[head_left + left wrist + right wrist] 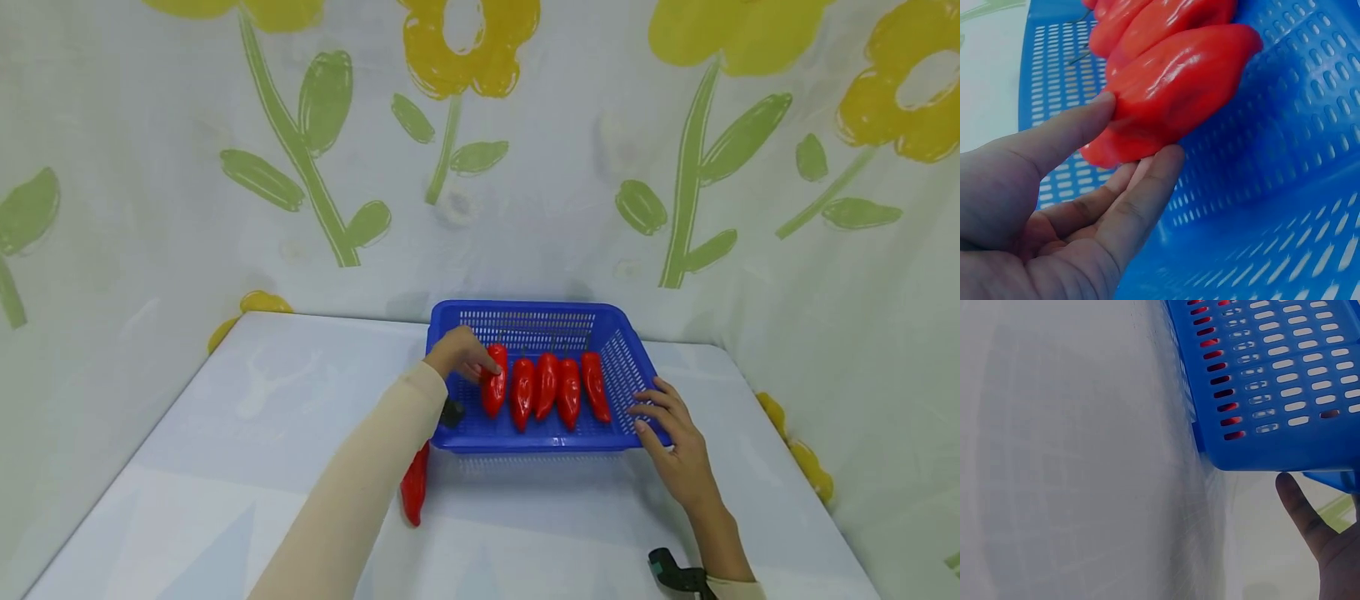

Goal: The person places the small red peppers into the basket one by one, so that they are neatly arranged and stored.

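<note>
Several glossy red peppers (546, 387) lie side by side in a blue perforated plastic basket (540, 444). My left hand (463, 354) reaches in from the left and pinches the leftmost pepper (494, 398). In the left wrist view, the thumb presses one side of this pepper (1179, 87) and the fingertips (1169, 159) are against its lower side. My right hand (678, 446) is at the basket's front right corner, with fairly straight fingers resting at the rim. One extended finger (1300, 509) shows beside the basket's edge (1272, 459) in the right wrist view.
Another red pepper (414, 487) lies on the white table (540, 533) in front of the basket's left corner, partly hidden by the left sleeve (367, 467). A flower-printed cloth (555, 208) hangs behind the table. A black wrist device (678, 573) sits by the right wrist.
</note>
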Available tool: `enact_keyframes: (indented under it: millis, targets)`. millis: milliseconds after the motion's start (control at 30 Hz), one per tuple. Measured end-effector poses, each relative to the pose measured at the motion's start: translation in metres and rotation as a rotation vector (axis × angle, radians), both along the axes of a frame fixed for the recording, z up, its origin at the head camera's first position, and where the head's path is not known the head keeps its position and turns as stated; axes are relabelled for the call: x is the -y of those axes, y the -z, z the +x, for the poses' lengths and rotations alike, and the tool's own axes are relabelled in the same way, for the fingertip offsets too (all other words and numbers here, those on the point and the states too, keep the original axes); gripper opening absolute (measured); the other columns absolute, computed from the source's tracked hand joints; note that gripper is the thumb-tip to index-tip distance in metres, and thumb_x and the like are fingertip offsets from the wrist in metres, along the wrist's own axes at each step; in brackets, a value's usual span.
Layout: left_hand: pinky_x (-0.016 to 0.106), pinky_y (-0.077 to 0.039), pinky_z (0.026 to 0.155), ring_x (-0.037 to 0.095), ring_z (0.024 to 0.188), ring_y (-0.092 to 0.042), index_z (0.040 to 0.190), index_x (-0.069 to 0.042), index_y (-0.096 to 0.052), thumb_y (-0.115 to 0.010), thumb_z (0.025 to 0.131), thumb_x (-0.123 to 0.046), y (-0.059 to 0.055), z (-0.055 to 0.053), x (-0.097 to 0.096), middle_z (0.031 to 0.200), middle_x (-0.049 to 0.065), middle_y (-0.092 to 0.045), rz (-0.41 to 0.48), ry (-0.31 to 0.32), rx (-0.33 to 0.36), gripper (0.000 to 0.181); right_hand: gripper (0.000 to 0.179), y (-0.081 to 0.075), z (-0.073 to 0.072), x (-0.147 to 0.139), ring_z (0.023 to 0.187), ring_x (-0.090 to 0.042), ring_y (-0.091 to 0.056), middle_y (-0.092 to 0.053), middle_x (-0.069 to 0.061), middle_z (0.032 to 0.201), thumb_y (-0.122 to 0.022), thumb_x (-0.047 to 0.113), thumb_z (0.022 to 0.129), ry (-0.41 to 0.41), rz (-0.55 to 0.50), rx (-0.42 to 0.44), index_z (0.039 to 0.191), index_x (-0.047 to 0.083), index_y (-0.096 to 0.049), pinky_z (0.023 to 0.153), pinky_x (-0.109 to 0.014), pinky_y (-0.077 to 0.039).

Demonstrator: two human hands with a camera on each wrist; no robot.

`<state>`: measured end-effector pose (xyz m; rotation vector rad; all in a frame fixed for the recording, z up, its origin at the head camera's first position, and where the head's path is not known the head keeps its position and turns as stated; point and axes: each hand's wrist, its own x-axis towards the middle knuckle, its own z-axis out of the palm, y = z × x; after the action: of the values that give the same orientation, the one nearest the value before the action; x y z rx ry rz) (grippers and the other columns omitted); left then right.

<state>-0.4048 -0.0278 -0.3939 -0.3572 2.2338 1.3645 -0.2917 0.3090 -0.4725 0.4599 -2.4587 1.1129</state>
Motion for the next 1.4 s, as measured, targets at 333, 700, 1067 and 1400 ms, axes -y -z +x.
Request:
enact_keyframes:
  millis: [333, 700, 1067, 1400]
  targets:
    - [0.035, -0.061, 0.076, 0.033, 0.086, -0.073, 0.113, 0.011, -0.059, -0.081, 0.082, -0.005, 0.005, -0.006, -0.016, 0.100, 0.024, -0.069, -0.110, 0.042, 0.045, 0.040, 0.017, 0.001, 0.002, 0.000, 0.149, -0.023, -0.022, -0.054, -0.009, 0.140, -0.061, 0.010, 0.097, -0.001, -0.004, 0.007, 0.110, 0.010, -0.071, 0.107, -0.073, -0.027]
    - [0.040, -0.053, 0.095, 0.038, 0.111, -0.066, 0.124, 0.016, -0.056, -0.070, 0.091, 0.000, -0.001, 0.005, -0.018, 0.121, 0.030, -0.064, -0.027, 0.054, 0.094, 0.040, 0.016, -0.001, 0.002, 0.000, 0.148, -0.029, -0.023, -0.054, -0.009, 0.139, -0.061, 0.010, 0.097, -0.011, -0.012, 0.009, 0.110, 0.011, -0.071, 0.106, -0.073, -0.028]
    - [0.038, -0.059, 0.083, 0.036, 0.097, -0.071, 0.113, 0.013, -0.061, -0.076, 0.086, -0.001, 0.003, 0.004, -0.019, 0.108, 0.026, -0.067, -0.158, 0.109, -0.056, 0.034, 0.017, -0.002, 0.001, 0.001, 0.148, -0.025, -0.023, -0.055, -0.008, 0.138, -0.061, 0.010, 0.098, -0.012, 0.003, -0.005, 0.111, 0.011, -0.071, 0.116, -0.059, -0.025]
    - [0.039, -0.060, 0.082, 0.034, 0.091, -0.072, 0.106, 0.008, -0.064, -0.072, 0.089, -0.010, -0.006, 0.006, -0.014, 0.096, 0.020, -0.069, -0.180, 0.170, -0.184, 0.026, 0.015, 0.000, -0.001, -0.001, 0.148, -0.030, -0.024, -0.056, -0.008, 0.137, -0.062, 0.010, 0.097, -0.016, -0.003, 0.000, 0.109, 0.011, -0.071, 0.113, -0.068, -0.023]
